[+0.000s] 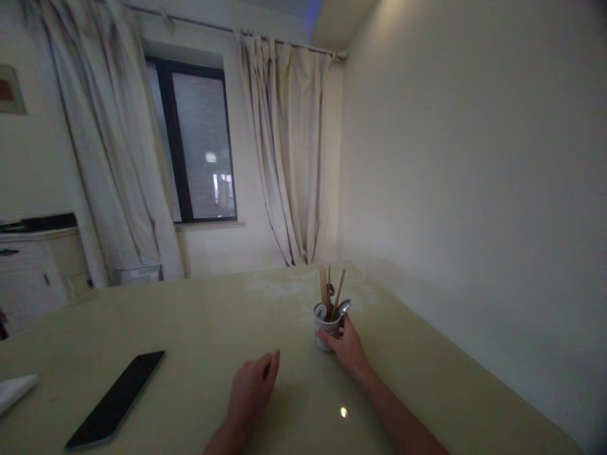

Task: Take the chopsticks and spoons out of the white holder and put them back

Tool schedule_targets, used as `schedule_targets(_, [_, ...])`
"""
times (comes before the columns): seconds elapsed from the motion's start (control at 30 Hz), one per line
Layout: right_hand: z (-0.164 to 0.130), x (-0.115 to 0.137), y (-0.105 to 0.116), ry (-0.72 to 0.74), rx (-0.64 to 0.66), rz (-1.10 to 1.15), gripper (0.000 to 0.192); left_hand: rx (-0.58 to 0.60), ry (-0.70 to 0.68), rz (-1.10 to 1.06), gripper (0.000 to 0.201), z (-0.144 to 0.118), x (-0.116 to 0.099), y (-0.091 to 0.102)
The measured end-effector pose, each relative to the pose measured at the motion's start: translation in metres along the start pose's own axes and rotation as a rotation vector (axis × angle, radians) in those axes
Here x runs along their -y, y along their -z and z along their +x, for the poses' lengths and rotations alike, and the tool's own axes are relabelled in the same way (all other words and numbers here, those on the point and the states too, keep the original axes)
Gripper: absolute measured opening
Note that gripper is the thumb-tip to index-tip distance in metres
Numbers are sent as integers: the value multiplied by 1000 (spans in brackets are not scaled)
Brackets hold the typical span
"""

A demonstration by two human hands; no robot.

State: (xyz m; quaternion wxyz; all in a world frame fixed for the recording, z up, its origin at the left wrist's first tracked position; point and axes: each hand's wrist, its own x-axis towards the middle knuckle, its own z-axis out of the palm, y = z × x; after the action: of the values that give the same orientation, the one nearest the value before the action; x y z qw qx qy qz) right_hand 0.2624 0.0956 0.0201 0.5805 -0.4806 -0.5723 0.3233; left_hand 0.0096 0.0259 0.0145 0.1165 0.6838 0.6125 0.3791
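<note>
My right hand (pixel 348 346) is wrapped around the near right side of a pale patterned utensil cup (pixel 325 342) that stands upright on the table. Several wooden chopsticks (pixel 325 284) lean in the cup. Metal spoons share it, one spoon (pixel 344 306) tilting out over the right rim. To the left of the cup and apart from it, my left hand (pixel 251 385) rests loosely curled at the table, its fingers closed with nothing visible in them. My right fingers behind the cup are partly hidden.
The pale yellow-green table (pixel 199 322) reflects light. A dark phone or tablet (pixel 116 401) lies at left, with a white item (pixel 16 390) at the edge beyond it. A wall (pixel 465 189) runs along the table's right side; curtains (pixel 294 158) hang behind.
</note>
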Motion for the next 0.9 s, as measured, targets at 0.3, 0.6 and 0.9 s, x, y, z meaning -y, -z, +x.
schedule_targets(0.3, [-45, 36, -31, 89, 485, 87, 87, -104, 124, -449, 59, 5, -4, 10])
schedule_targets(0.6, [-57, 41, -30, 82, 697, 158, 102, 5, 114, -772, 64, -4, -19, 17])
schedule_targets(0.9, [-60, 52, -34, 102, 773, 192, 94, 42, 162, -1051, 83, 39, -29, 28])
